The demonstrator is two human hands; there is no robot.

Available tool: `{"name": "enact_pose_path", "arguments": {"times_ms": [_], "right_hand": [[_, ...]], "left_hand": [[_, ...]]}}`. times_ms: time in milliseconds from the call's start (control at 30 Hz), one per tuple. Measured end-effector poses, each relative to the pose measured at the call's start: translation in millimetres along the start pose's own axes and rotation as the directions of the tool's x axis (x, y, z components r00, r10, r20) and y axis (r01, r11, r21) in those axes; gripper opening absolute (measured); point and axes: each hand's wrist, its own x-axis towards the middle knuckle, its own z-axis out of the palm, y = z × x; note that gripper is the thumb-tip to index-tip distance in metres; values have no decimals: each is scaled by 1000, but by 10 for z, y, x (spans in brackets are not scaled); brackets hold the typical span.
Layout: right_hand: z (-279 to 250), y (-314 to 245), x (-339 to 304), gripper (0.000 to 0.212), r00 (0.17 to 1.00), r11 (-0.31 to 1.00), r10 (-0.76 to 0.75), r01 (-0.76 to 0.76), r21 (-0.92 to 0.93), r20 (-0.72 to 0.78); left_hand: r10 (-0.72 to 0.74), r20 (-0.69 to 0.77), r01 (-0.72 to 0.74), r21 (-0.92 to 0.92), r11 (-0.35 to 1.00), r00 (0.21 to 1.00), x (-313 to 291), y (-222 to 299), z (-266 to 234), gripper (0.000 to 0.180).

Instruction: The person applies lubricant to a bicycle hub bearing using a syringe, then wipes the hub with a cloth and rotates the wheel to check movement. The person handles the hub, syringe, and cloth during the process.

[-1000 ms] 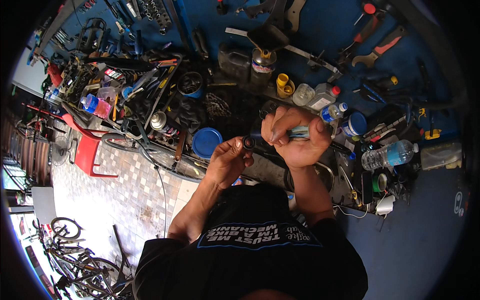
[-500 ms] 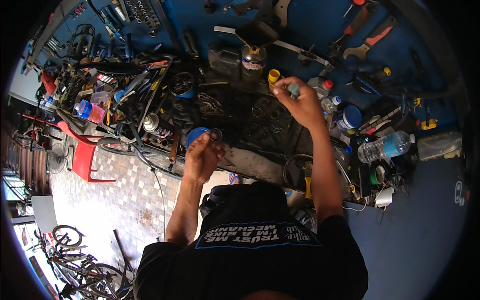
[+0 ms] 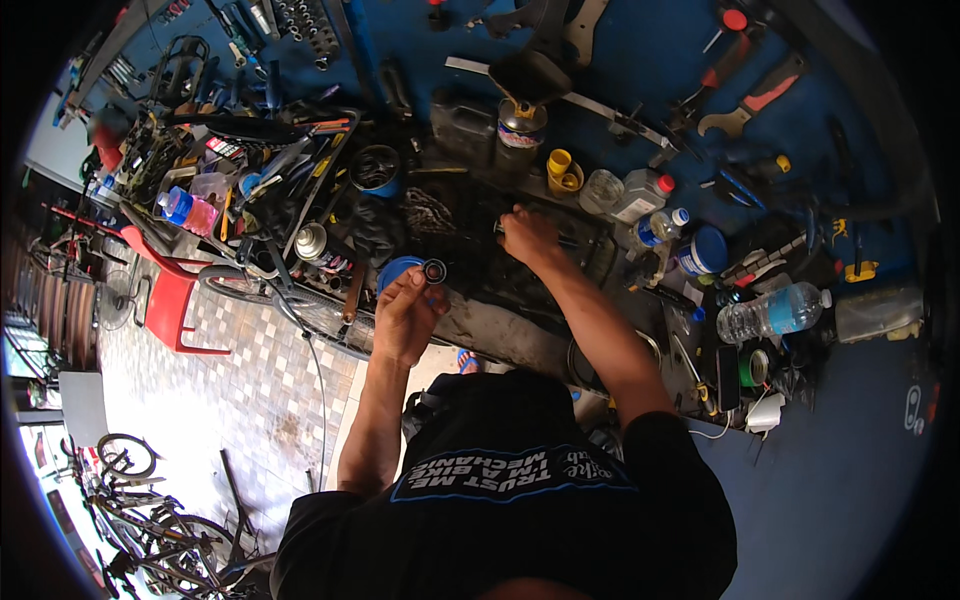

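Pinched between the thumb and fingers of my left hand (image 3: 405,315) is a small black ring-shaped part (image 3: 434,271), held up over the front of the bench. Just behind those fingers shows a blue round lid-like thing (image 3: 397,270); whether I hold it too cannot be told. My right hand (image 3: 530,240) is low over a dark, cluttered tray area (image 3: 560,225) at mid bench, its fingers curled downward. What those fingertips grip, if anything, is hidden.
Behind my right hand stand yellow cups (image 3: 563,175), a clear jar (image 3: 601,190) and a red-capped bottle (image 3: 643,195). A spray can (image 3: 315,243), a bucket of small parts (image 3: 376,172) and a greasy chain (image 3: 428,210) lie leftward. Tools hang on the blue wall (image 3: 640,60).
My right hand has come down and leftward from beside the yellow cups and jar to the dark tray area. My left hand keeps holding the ring-shaped part, nearly still.
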Motion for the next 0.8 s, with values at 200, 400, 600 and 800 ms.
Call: {"name": "enact_pose_path", "arguments": {"times_ms": [200, 400, 600, 800], "right_hand": [[79, 131, 77, 19, 999, 998, 51, -51, 30, 1], [-710, -226, -322, 20, 980, 746, -36, 155, 647, -193], [-1367, -532, -851, 31, 962, 461, -119, 272, 845, -245], [-1360, -571, -952, 27, 956, 408, -149, 292, 865, -253]], "left_hand": [[-15, -16, 15, 23, 1000, 1000, -3, -22, -43, 15], [-27, -52, 30, 71, 997, 998, 97, -36, -82, 19], [-29, -9, 30, 103, 994, 1000, 213, -18, 145, 21], [-18, 27, 16, 74, 997, 999, 242, 17, 296, 23]]}}
